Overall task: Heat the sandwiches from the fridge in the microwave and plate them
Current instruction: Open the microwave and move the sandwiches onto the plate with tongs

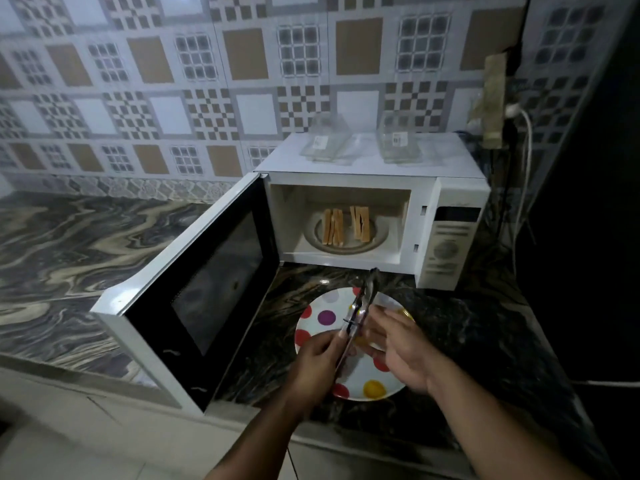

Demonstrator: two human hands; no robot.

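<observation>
Two sandwiches (346,225) stand on edge on the glass turntable inside the white microwave (450,199), whose door (194,292) hangs wide open to the left. In front of it a white plate (317,318) with coloured dots lies on the dark counter. My left hand (317,367) grips the handle end of metal tongs (363,299) above the plate, tips pointing toward the microwave. My right hand (398,348) is beside the tongs with fingers straight, touching them near their middle.
Two clear plastic sandwich boxes (327,142) sit on top of the microwave. A wall socket with a white cable (519,119) is at the right. The marbled counter (69,258) stretches to the left behind the open door. A dark appliance fills the far right.
</observation>
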